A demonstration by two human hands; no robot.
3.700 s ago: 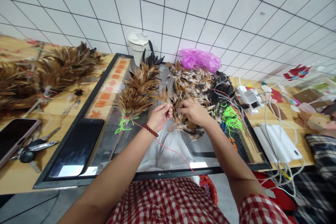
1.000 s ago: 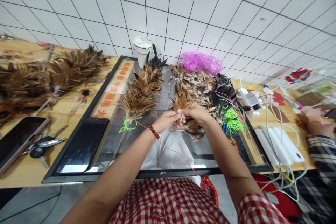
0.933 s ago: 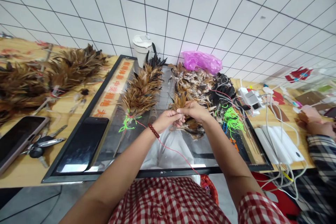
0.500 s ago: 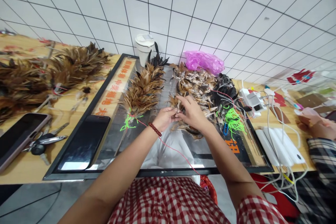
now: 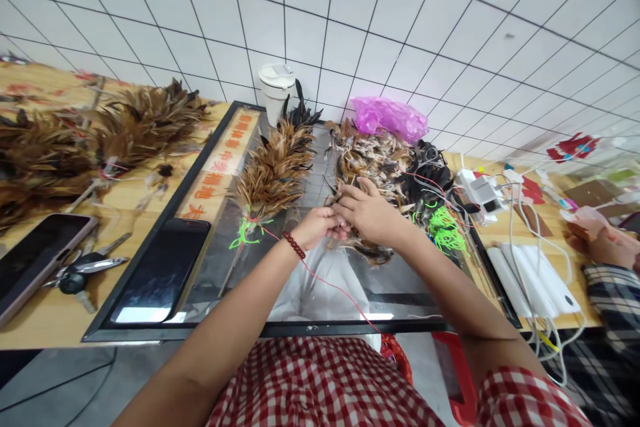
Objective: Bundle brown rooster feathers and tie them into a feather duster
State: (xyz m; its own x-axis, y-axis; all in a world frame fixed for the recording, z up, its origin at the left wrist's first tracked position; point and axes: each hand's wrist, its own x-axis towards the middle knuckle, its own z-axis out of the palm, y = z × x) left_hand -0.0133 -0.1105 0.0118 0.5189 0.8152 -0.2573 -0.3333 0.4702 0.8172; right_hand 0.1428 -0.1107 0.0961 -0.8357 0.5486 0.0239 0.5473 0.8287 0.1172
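Note:
My left hand (image 5: pixel 315 227), with a dark red bead bracelet at the wrist, is closed around the base of a small bunch of brown feathers (image 5: pixel 336 197). A thin red thread (image 5: pixel 334 289) runs from it down towards my lap. My right hand (image 5: pixel 369 211) lies against the left hand, its fingers pinching at the same feathers. Both hands hover at the near edge of a heap of loose brown feathers (image 5: pixel 367 160) on a glass-topped board (image 5: pixel 200 277). A finished feather bundle (image 5: pixel 275 170) tied with green cord lies to the left of the hands.
A dark phone (image 5: pixel 163 270) rests on the board's left part, another phone (image 5: pixel 35 263) and keys (image 5: pixel 83 270) on the wooden table. A white cup (image 5: pixel 276 88), pink bag (image 5: pixel 390 118), green cords (image 5: pixel 443 230), chargers and cables (image 5: pixel 525 267) stand around. Another person's hand (image 5: pixel 603 237) is at the right.
My hands stayed together at the feather heap; the right hand's fingers shifted from reaching over the pile to pinching next to the left hand. The view moved slightly.

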